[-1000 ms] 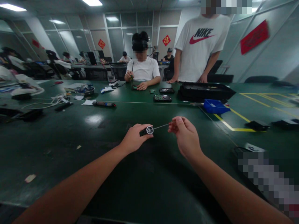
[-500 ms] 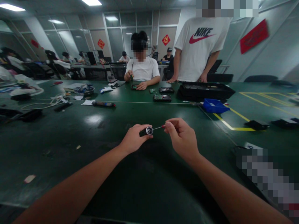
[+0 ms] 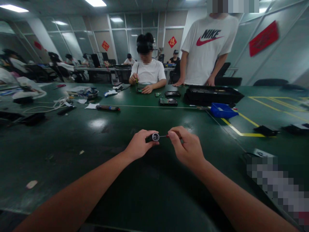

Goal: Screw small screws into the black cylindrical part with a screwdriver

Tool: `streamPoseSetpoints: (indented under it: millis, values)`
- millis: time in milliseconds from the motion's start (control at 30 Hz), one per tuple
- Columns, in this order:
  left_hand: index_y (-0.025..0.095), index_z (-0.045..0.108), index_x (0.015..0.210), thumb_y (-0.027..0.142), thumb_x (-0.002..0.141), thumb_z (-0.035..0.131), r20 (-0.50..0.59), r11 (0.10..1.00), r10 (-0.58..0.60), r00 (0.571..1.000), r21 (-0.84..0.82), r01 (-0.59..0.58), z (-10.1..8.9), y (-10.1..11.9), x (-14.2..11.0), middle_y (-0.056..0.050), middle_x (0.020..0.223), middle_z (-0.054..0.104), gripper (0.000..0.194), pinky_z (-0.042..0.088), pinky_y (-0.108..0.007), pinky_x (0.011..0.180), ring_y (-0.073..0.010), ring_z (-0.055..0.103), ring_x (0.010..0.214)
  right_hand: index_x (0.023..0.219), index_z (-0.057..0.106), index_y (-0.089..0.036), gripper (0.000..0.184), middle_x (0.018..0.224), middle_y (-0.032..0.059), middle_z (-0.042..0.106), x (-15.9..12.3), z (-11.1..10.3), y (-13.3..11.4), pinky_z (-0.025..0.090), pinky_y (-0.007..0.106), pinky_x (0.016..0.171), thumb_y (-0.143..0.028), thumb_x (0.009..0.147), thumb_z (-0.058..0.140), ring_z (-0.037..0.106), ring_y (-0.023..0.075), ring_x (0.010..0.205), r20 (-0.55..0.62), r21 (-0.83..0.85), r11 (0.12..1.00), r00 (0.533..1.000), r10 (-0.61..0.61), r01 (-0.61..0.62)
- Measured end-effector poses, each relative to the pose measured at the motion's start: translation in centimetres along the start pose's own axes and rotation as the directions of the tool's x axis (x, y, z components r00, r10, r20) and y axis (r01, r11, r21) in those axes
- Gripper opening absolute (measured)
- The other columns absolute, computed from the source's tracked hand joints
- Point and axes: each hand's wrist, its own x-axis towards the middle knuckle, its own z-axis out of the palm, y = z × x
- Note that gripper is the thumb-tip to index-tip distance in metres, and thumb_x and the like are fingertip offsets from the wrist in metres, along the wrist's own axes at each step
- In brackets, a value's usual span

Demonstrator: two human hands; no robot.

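Cylindrical item [image 3: 155,137], one, centre of the frame, above the dark green worktop [image 3: 135,193]: body black, short in view; facing end round, rimmed in bright silver, with a dark recess showing paler inner detail too small to name. Held roughly level, open end turned toward the camera and slightly right, between thumb and fingers of the left hand [image 3: 138,145]. Thin-shafted tool [image 3: 163,136], one, right of centre: shaft straight, metallic, with red where it enters the pinching grip of the right hand [image 3: 187,143]; tip meets the silver-rimmed end, exact contact unclear.
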Motion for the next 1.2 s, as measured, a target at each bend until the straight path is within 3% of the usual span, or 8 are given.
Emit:
streamPoseSetpoints:
  millis: [167, 333, 400, 467, 533, 633, 800, 1200]
  values:
    - [0.028, 0.068, 0.121, 0.033, 0.083, 0.075, -0.007, 0.999, -0.036, 0.999, 0.01, 0.036, 0.0, 0.0, 0.1, -0.003, 0.115, 0.072, 0.039, 0.048, -0.04, 0.095, -0.024, 0.064, 0.106, 0.104, 0.061, -0.021, 0.021, 0.085, 0.0046, 0.069, 0.2, 0.8, 0.5, 0.052, 0.034, 0.069, -0.038, 0.098, 0.05, 0.065, 0.0183, 0.075, -0.093, 0.298, 0.934, 0.968, 0.232, -0.196]
    - [0.027, 0.066, 0.124, 0.031, 0.083, 0.074, -0.045, 1.0, -0.002, 0.999, 0.022, 0.003, -0.4, -0.1, 0.3, -0.003, 0.117, 0.071, 0.042, 0.046, -0.04, 0.098, -0.0231, 0.063, 0.109, 0.095, 0.065, -0.02, 0.025, 0.084, 0.0041, 0.065, 0.8, 2.1, 2.3, 0.055, 0.037, 0.073, -0.043, 0.093, 0.056, 0.064, 0.018, 0.075, -0.031, 0.71, 0.622, 0.868, 0.496, -0.33]
    - [0.027, 0.066, 0.124, 0.03, 0.083, 0.075, -0.049, 0.999, 0.03, 0.998, 0.037, -0.029, -0.5, -0.2, 0.4, -0.003, 0.117, 0.071, 0.042, 0.046, -0.04, 0.098, -0.0226, 0.062, 0.11, 0.089, 0.063, -0.02, 0.026, 0.076, 0.0027, 0.062, 1.1, 2.2, 2.8, 0.055, 0.036, 0.067, -0.044, 0.092, 0.056, 0.061, 0.0174, 0.068, 0.086, 0.801, 0.447, 0.815, 0.573, -0.399]
    - [0.026, 0.067, 0.124, 0.031, 0.083, 0.075, -0.035, 0.998, 0.024, 0.999, 0.051, -0.022, -0.6, -0.2, 0.5, -0.004, 0.116, 0.072, 0.041, 0.047, -0.04, 0.096, -0.0227, 0.062, 0.108, 0.084, 0.061, -0.02, 0.027, 0.069, 0.0011, 0.058, 1.3, 2.2, 3.2, 0.054, 0.035, 0.062, -0.045, 0.092, 0.055, 0.058, 0.0166, 0.061, 0.163, 0.819, 0.357, 0.778, 0.607, -0.449]
    - [0.026, 0.067, 0.123, 0.032, 0.084, 0.074, -0.016, 0.998, -0.004, 1.0, 0.058, 0.005, -0.6, -0.2, 0.5, -0.004, 0.115, 0.072, 0.04, 0.047, -0.04, 0.094, -0.0231, 0.063, 0.106, 0.085, 0.06, -0.02, 0.026, 0.072, 0.0011, 0.058, 1.4, 2.0, 3.4, 0.054, 0.034, 0.062, -0.044, 0.093, 0.054, 0.058, 0.0164, 0.063, 0.11, 0.801, 0.41, 0.781, 0.615, -0.436]
    - [0.026, 0.067, 0.123, 0.034, 0.084, 0.074, -0.006, 0.998, -0.03, 1.0, 0.05, 0.03, -0.5, 0.0, 0.4, -0.005, 0.115, 0.072, 0.04, 0.048, -0.04, 0.093, -0.0237, 0.063, 0.105, 0.094, 0.061, -0.021, 0.024, 0.083, 0.0029, 0.063, 1.1, 1.7, 3.1, 0.054, 0.034, 0.069, -0.043, 0.095, 0.053, 0.063, 0.0171, 0.073, -0.05, 0.694, 0.626, 0.843, 0.536, -0.357]
    - [0.027, 0.067, 0.123, 0.033, 0.084, 0.074, -0.004, 0.998, -0.045, 0.999, 0.032, 0.045, -0.4, 0.2, 0.3, -0.004, 0.115, 0.072, 0.04, 0.047, -0.04, 0.094, -0.0238, 0.063, 0.106, 0.101, 0.06, -0.02, 0.026, 0.086, 0.0041, 0.067, 0.6, 1.3, 1.8, 0.053, 0.036, 0.074, -0.042, 0.1, 0.047, 0.066, 0.0177, 0.077, -0.102, 0.415, 0.864, 0.929, 0.355, -0.285]
    - [0.027, 0.068, 0.122, 0.03, 0.083, 0.075, -0.014, 0.999, -0.047, 0.999, 0.022, 0.047, -0.2, 0.0, 0.2, -0.003, 0.116, 0.071, 0.04, 0.047, -0.04, 0.096, -0.0228, 0.063, 0.107, 0.103, 0.06, -0.021, 0.024, 0.085, 0.0039, 0.07, 0.3, 1.1, 1.5, 0.052, 0.034, 0.073, -0.039, 0.101, 0.045, 0.068, 0.0178, 0.078, -0.122, 0.289, 0.934, 0.959, 0.254, -0.21]
